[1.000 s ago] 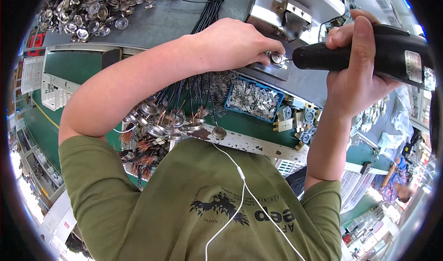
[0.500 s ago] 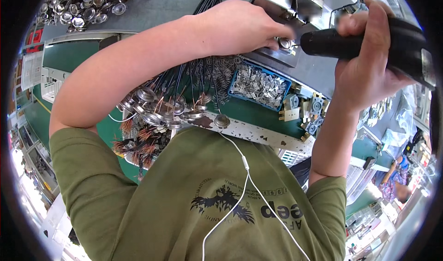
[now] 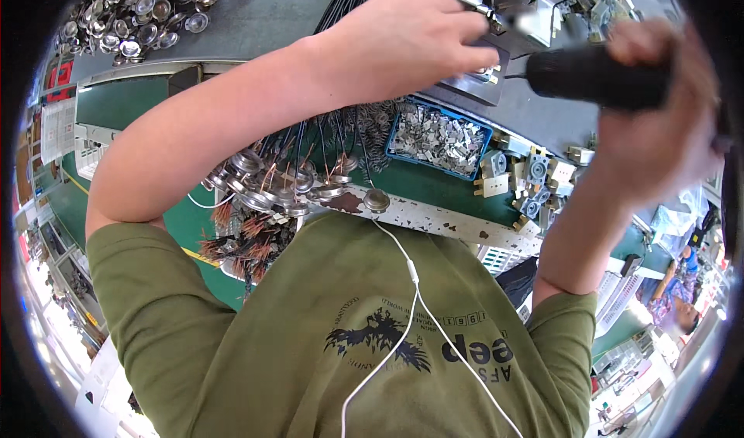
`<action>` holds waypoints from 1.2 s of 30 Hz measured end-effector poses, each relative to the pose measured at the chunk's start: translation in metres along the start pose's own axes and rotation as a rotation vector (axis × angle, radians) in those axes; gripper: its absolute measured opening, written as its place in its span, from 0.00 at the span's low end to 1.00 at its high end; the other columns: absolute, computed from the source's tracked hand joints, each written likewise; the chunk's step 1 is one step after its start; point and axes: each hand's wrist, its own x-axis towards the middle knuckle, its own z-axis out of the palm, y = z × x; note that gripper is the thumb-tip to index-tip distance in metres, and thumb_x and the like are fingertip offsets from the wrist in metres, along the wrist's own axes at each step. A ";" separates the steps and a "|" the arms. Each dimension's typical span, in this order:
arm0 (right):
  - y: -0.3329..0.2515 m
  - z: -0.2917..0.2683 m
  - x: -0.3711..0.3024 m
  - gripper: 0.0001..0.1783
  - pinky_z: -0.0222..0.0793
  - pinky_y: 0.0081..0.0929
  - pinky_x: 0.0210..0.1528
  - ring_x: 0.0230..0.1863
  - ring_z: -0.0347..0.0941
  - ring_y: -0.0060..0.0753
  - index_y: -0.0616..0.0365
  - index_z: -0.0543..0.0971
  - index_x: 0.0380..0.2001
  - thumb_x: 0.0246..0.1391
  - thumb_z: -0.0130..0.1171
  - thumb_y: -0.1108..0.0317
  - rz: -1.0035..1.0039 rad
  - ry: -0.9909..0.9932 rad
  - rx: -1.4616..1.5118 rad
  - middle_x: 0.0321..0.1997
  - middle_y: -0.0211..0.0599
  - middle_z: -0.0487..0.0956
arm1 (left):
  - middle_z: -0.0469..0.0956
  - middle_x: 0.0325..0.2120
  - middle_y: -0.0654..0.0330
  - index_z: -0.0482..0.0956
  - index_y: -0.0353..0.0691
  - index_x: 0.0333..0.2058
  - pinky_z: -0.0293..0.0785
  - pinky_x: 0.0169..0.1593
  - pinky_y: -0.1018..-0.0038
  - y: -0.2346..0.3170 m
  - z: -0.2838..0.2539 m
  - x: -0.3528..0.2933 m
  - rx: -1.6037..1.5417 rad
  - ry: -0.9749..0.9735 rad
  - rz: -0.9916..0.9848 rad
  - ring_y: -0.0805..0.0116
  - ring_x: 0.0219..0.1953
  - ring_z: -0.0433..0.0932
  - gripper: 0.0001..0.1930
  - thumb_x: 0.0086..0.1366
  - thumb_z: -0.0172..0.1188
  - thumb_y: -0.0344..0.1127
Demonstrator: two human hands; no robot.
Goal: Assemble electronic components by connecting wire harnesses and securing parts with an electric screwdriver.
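An assembly workshop; blue bin of metal clips (image 3: 439, 137) beneath the grip; wired metal discs (image 3: 267, 186) heaped nearby.

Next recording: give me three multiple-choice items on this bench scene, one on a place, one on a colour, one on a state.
1. Where does the blue tray of small metal clips sit?
A. On the green mat below the left hand
B. On the floor
C. In the person's lap

2. What colour is the power screwdriver's body?
A. Yellow
B. Black
C. White

3. What is the right hand doing?
A. Lying flat on the mat
B. Hanging free
C. Gripping the screwdriver

Key: 1 A, the blue tray lies on the green mat below the left hand; 2 B, the screwdriver is black; 3 C, the right hand is closed round it.
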 end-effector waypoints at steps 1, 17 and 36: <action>-0.011 -0.024 0.003 0.15 0.75 0.32 0.35 0.29 0.74 0.34 0.80 0.77 0.44 0.62 0.59 0.73 0.018 0.035 -0.163 0.27 0.49 0.76 | 0.80 0.26 0.62 0.80 0.51 0.44 0.80 0.37 0.63 0.006 -0.003 0.003 -0.002 -0.002 -0.003 0.61 0.35 0.84 0.11 0.61 0.63 0.35; -0.004 0.045 0.031 0.11 0.76 0.37 0.28 0.28 0.76 0.35 0.67 0.75 0.45 0.61 0.62 0.74 -0.340 -0.030 -0.110 0.31 0.53 0.78 | 0.81 0.28 0.56 0.79 0.38 0.31 0.79 0.36 0.61 0.045 0.007 0.006 -0.352 -0.497 0.142 0.56 0.34 0.85 0.06 0.57 0.62 0.33; -0.001 0.072 0.047 0.50 0.80 0.37 0.54 0.55 0.80 0.48 0.60 0.47 0.75 0.57 0.64 0.73 0.089 -0.290 -0.093 0.54 0.54 0.80 | 0.79 0.30 0.56 0.80 0.39 0.34 0.77 0.43 0.59 0.020 -0.032 0.019 -0.546 -0.487 -0.001 0.53 0.37 0.81 0.06 0.59 0.61 0.31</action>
